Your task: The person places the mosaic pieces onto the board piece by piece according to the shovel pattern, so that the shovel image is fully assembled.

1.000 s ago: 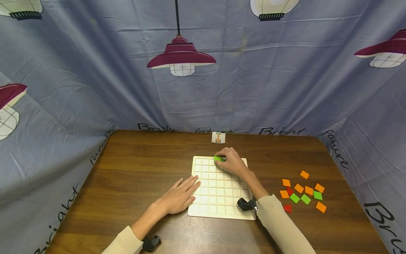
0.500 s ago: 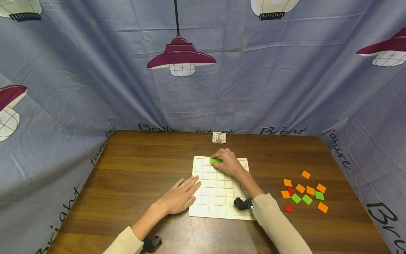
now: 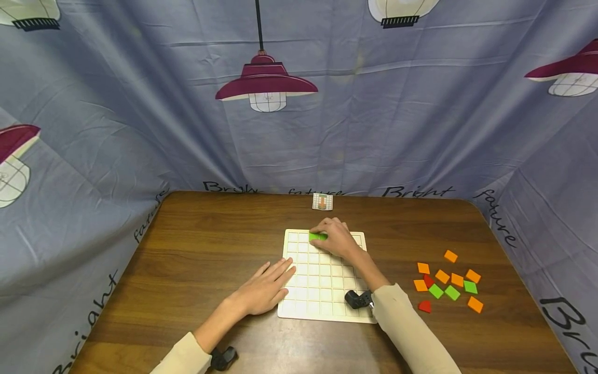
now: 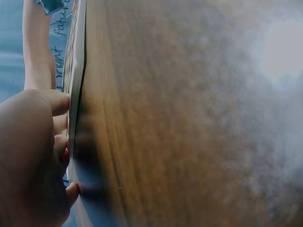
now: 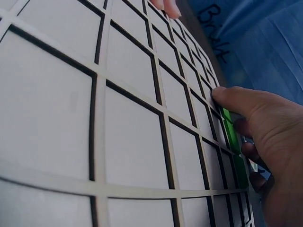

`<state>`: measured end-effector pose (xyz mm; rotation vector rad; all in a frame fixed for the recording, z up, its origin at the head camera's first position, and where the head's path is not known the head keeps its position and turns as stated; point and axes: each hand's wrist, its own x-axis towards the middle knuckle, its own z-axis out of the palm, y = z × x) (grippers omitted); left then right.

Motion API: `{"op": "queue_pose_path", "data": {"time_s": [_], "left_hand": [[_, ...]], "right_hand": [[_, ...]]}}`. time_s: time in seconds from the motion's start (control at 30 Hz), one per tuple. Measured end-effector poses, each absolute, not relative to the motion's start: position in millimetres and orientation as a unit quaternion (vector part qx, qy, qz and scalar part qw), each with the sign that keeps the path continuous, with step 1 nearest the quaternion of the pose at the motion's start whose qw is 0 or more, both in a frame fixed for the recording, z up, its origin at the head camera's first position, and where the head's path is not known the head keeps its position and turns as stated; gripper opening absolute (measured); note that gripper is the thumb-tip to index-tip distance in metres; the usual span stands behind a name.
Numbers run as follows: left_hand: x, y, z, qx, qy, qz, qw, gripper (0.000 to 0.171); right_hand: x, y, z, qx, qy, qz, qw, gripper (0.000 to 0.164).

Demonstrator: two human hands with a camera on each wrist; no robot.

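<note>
A white grid board [image 3: 319,306] lies on the wooden table, with square cells marked by raised lines. My right hand [image 3: 337,238] is over its back row, thumb and forefinger around a green tile [image 3: 315,237]. In the right wrist view, two green pieces sit end to end along the far row: the green tile [image 5: 230,132] at my fingertips and a second green tile [image 5: 240,171] beneath the hand. My left hand [image 3: 264,289] rests spread at the board's left side, fingertips on its edge; the left wrist view shows this hand [image 4: 33,151] against the board's side [image 4: 78,71].
Right of the board lie several loose orange tiles [image 3: 450,256], green tiles [image 3: 452,293] and red pieces [image 3: 424,306]. A small card with a printed grid pattern [image 3: 322,201] lies at the table's back edge. A curtain [image 3: 374,130] hangs behind.
My right hand has shifted slightly left along the back row, and the green tile it held tilted now lies flatter in the row. The left hand stays put.
</note>
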<state>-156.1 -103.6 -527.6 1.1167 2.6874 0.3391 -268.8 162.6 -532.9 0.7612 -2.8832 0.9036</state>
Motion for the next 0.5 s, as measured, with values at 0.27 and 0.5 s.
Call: {"op": "queue_pose_path", "data": {"time_s": [0.27, 0.5], "left_hand": [[-156, -102, -527, 0.379, 0.911, 0.12, 0.108, 0.057], [-156, -103, -527, 0.382, 0.911, 0.116, 0.1, 0.057]], "right_hand": [[-260, 173, -524, 0.224, -0.916, 0.333, 0.022, 0.029], [-244, 201, -508, 0.202, -0.888, 0.413, -0.007, 0.033]]}}
